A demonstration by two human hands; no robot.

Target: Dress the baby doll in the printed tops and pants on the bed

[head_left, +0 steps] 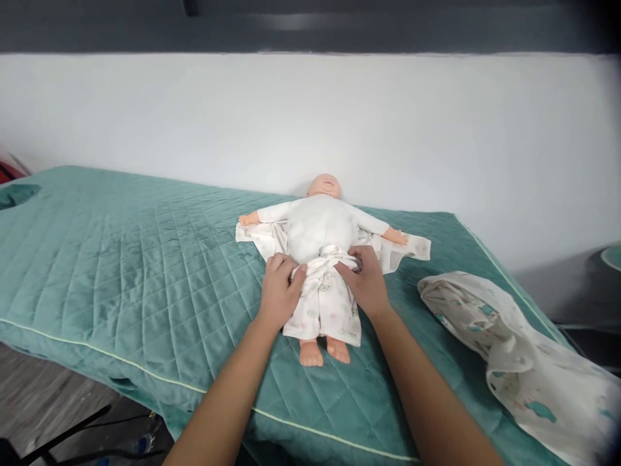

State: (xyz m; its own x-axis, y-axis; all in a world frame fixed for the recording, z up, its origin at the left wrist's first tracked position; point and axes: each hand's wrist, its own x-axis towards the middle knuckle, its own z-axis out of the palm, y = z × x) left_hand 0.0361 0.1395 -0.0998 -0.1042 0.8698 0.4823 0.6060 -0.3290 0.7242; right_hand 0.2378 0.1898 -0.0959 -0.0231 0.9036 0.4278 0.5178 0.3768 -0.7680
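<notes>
Forearms (228, 388): across green quilted bedcover (121, 291) front edge | left hand (280, 292), right hand (367, 279): pinched closed on white printed cloth trousers (334, 310) | white-bodied doll (320, 226): supine

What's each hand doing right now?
Left hand: closed, holding the printed pants on the baby doll.
Right hand: closed, holding the same pants at the other side.

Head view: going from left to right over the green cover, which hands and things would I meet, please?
One doll hand, the person's left hand, the doll's head, the person's right hand, the other doll hand, the loose printed cloth.
</notes>
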